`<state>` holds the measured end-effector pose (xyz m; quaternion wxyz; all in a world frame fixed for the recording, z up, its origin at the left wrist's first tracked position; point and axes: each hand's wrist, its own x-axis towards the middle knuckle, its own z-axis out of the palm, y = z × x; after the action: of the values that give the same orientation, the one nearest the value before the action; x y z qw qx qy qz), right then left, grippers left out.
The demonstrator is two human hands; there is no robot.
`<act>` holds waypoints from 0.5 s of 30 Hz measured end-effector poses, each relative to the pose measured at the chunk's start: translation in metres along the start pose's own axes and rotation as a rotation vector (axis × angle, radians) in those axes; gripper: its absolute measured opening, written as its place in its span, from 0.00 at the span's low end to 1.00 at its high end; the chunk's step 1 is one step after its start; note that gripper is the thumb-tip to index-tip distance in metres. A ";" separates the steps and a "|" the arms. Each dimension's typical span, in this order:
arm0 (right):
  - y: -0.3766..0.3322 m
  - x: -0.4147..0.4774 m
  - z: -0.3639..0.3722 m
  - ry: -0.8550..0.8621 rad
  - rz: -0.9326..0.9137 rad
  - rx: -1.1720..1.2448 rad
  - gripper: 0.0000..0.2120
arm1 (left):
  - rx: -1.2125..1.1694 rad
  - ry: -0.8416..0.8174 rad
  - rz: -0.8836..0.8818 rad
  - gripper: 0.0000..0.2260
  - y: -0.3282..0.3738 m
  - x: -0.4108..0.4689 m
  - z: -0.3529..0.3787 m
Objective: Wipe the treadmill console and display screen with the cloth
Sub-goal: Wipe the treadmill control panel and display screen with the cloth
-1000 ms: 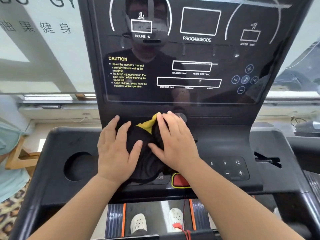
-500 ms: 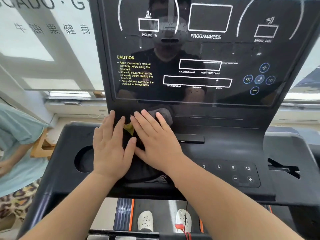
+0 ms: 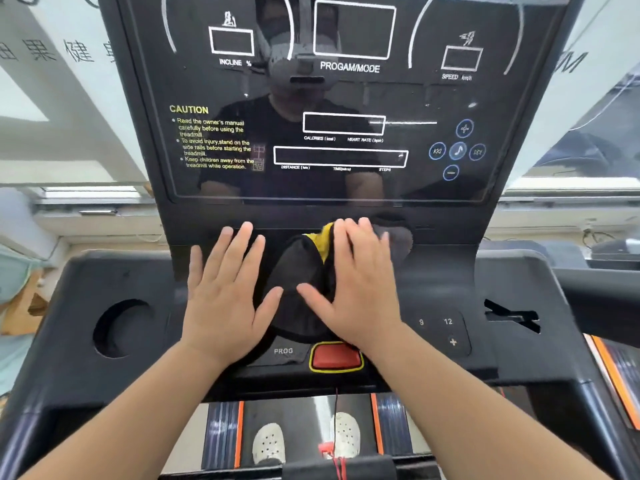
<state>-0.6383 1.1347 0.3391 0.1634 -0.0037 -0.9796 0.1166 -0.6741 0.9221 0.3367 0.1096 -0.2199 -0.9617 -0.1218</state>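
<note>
Glass [image 3: 52,109] fills the far left, with printed characters across it and a pale sill below. Next comes the black treadmill console [image 3: 519,348], whose left shoulder carries a round cup holder [image 3: 121,329]. The left hand [image 3: 227,301] lies flat on the console deck, palm down, fingers spread and straight, gripping nothing; its thumb rests on the left edge of the cloth [image 3: 301,289]. The cloth is dark with a yellow patch near its top, bunched on the middle of the deck just below the display screen [image 3: 332,98] and above the PROG label [image 3: 283,350] and the red stop button [image 3: 335,356]. The screen itself stands upright behind, dark and glossy, with yellow CAUTION text at its left, outlined boxes marked INCLINE, PROGAM/MODE and SPEED along the top, and blue round media icons at its right; the cloth does not touch it. The right hand [image 3: 360,289] presses flat on the right part of the cloth, fingers extended toward the screen's base, open rather than clenched. The two hands are apart, with cloth showing between the thumbs. Right of that hand, keys marked 9, 12 and a plus sign sit on the deck. Below the console, a red cord [image 3: 336,445] hangs down, and two white perforated shoes [image 3: 344,434] stand on the belt [image 3: 304,410].
</note>
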 end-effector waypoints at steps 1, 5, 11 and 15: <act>-0.012 0.002 0.005 -0.014 -0.038 0.003 0.46 | -0.010 -0.001 -0.013 0.30 0.002 0.000 0.000; -0.021 0.005 0.013 -0.016 -0.129 -0.049 0.41 | -0.029 0.005 -0.072 0.29 0.005 -0.002 -0.003; 0.048 -0.011 -0.002 0.063 -0.033 -0.115 0.39 | -0.024 0.016 -0.004 0.32 0.029 0.006 -0.001; 0.096 -0.026 -0.012 0.048 0.192 -0.172 0.42 | -0.019 0.003 0.059 0.32 0.053 0.016 0.006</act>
<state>-0.6132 1.2295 0.3197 0.1739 -0.1140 -0.9770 0.0471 -0.6652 0.9759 0.3448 0.1125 -0.2492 -0.9534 -0.1279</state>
